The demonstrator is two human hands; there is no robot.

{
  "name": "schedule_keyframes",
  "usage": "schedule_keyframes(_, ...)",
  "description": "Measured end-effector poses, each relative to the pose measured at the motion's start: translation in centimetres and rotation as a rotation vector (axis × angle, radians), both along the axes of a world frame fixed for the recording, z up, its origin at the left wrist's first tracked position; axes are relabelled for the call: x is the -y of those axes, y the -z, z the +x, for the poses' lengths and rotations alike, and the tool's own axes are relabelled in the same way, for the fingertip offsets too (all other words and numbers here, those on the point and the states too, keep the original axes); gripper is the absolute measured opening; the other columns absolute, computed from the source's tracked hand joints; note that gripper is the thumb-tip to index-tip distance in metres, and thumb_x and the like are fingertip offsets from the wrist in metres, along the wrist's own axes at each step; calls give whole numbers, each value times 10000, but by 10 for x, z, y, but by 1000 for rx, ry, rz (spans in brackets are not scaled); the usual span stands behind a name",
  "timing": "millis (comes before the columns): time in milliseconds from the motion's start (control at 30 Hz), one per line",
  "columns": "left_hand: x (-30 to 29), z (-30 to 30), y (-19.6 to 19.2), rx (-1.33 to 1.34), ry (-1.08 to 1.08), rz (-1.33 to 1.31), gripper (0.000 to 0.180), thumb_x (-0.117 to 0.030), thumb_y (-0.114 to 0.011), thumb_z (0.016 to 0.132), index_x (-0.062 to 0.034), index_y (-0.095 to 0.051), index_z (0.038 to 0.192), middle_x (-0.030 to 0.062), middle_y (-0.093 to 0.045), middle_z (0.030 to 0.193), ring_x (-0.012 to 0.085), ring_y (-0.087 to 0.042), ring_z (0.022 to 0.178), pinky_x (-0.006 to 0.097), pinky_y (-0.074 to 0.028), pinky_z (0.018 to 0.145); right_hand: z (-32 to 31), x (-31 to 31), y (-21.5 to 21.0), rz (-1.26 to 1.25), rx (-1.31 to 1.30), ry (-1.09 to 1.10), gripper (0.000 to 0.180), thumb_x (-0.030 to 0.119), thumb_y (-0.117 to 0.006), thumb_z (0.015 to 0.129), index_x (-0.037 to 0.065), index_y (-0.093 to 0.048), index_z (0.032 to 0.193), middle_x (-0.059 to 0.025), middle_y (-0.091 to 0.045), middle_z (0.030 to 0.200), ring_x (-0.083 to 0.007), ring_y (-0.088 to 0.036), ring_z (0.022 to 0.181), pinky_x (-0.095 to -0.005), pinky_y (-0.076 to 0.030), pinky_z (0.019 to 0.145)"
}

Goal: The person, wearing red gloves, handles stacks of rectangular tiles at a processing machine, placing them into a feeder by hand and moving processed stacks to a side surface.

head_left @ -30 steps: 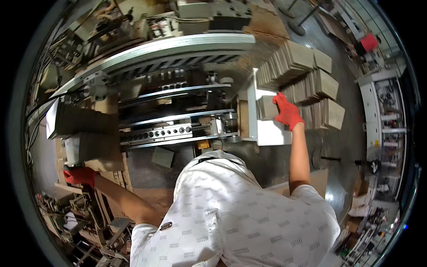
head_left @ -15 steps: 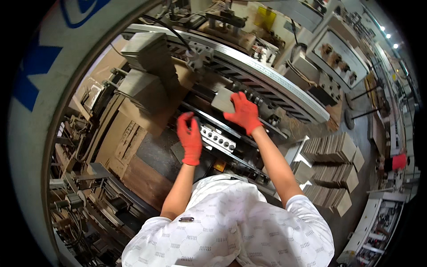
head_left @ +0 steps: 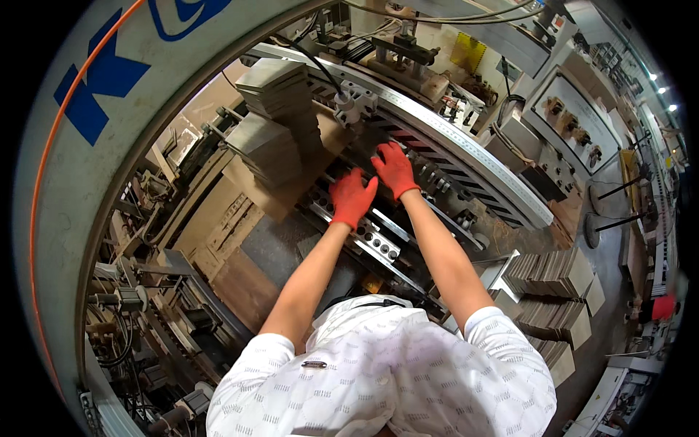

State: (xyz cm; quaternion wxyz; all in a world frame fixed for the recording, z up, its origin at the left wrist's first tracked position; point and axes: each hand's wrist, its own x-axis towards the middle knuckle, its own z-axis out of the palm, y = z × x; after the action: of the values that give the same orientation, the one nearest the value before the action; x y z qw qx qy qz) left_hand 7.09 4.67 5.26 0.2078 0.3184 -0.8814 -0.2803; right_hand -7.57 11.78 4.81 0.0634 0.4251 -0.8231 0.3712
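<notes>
My left hand, in a red glove, reaches over the metal rails of the machine, its thumb spread away from the fingers. Beneath its wrist runs a silver bar with a row of round dark holes. My right hand, gloved in red too, is just beyond and to the right, palm down, fingers apart and angled down at the machine's dark bed beside a row of small rollers. No panel shows in either hand; what lies under the fingers is hidden.
Stacks of flat grey-brown panels stand on a board at the left. More panel stacks are at the right. A long silver beam with a scale crosses behind my hands. A curved machine frame arches along the left.
My left hand has moved forward and right, over the rails. My right hand has shifted slightly; the flat panel that was under its fingers no longer shows. The view has turned a little.
</notes>
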Motion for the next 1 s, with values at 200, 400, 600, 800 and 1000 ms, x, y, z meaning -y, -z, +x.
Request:
schedule_keyframes(200, 32, -48, 28, 175, -77, -118, 496, -543, -636, 921, -63, -739, 986, 203, -749, 993, 410, -711, 969, 534, -515, 877, 85, -115, -26, -224, 139, -107, 252, 174, -693, 942, 38, -658, 1150, -178, -664, 1143, -384, -651, 1098, -428, -534, 927)
schedule_keyframes(400, 29, -54, 26, 102, -55, 31, 456, -515, -644, 955, -68, -694, 1032, 163, -739, 1026, 408, -687, 995, 507, -526, 828, 159, -240, -5, -108, 345, 24, 163, 163, -727, 909, 70, -692, 1038, -122, -693, 1013, -337, -687, 886, -401, -550, 738)
schedule_keyframes(600, 25, -56, 28, 128, -71, -40, 446, -506, -629, 966, -67, -694, 1007, 174, -739, 999, 409, -694, 975, 511, -538, 813, 175, -242, 23, 221, 252, -252, 351, 341, -700, 927, 117, -664, 1195, -115, -687, 1042, -326, -667, 974, -443, -541, 852)
schedule_keyframes(800, 24, -52, 28, 112, -79, -56, 443, -504, -629, 961, -69, -697, 1012, 185, -740, 1000, 413, -698, 961, 525, -547, 820, 178, -243, 41, 330, 280, -286, 401, 279, -670, 935, 116, -650, 1301, -128, -699, 1149, -352, -664, 1054, -445, -540, 918)
schedule_keyframes(1000, 20, -53, 21, 127, -62, -29, 457, -510, -632, 959, -61, -689, 1019, 185, -736, 990, 414, -694, 951, 524, -541, 812, 181, -243, 52, 244, 191, -247, 374, 266, -699, 904, 128, -666, 1251, -112, -698, 1078, -338, -671, 979, -439, -549, 860)
